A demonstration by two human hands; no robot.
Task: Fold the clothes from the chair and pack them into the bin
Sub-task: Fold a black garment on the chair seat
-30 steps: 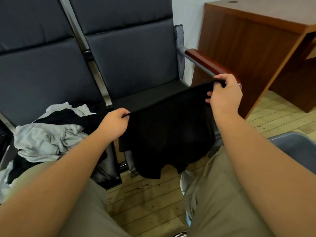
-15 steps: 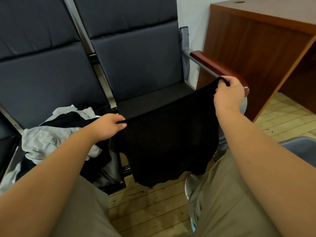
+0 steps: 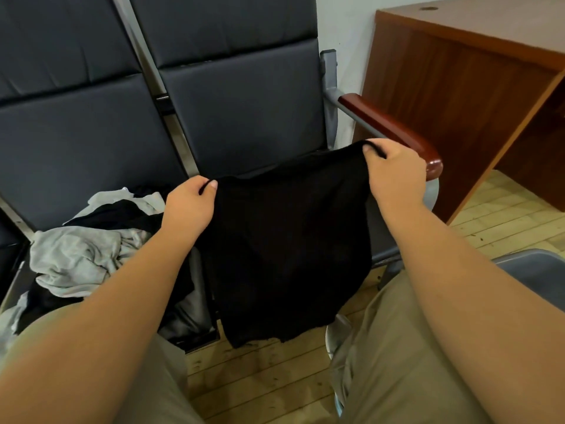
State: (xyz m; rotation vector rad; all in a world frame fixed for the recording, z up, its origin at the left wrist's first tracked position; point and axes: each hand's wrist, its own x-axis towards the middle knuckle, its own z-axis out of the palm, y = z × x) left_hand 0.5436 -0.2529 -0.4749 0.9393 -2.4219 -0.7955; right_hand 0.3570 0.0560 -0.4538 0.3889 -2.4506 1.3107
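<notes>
- While it hangs by its top edge between both hands, the black garment (image 3: 290, 246) sits mid-frame, in the air in front of the right-hand chair seat (image 3: 244, 117). Its lower hem dangles free above the wooden floor (image 3: 275, 377).
- Left hand (image 3: 189, 209): the grip pinches the garment's upper left corner, thumb and curled fingers closed on the cloth.
- Right hand (image 3: 394, 175): the grip pinches the upper right corner, held higher than the left, so the top edge slopes up to the right.
- Handling, judged: thin, soft and light. It drapes limp, with no stiffness, so it will sag and bunch wherever it is unsupported. Not fragile, low slip risk in a pinch.
- Where to hold: the two top corners as now, edge kept taut. For a fold, bring corner to corner, or lay it flat on the seat or lap first.
- Ragged-looking hem; garment type unclear, all black with little detail.
- Left of frame: pile of clothes (image 3: 79, 255), grey and black, heaped unfolded on the neighbouring seat, just beside the left forearm.
- Right: red-brown armrest (image 3: 388, 127) behind the right hand, wooden desk (image 3: 458, 87) beyond it.
- Lower right: grey rounded edge (image 3: 538, 270), possibly the bin, cannot tell.
- Task early: pile unfolded, nothing seen packed.
</notes>
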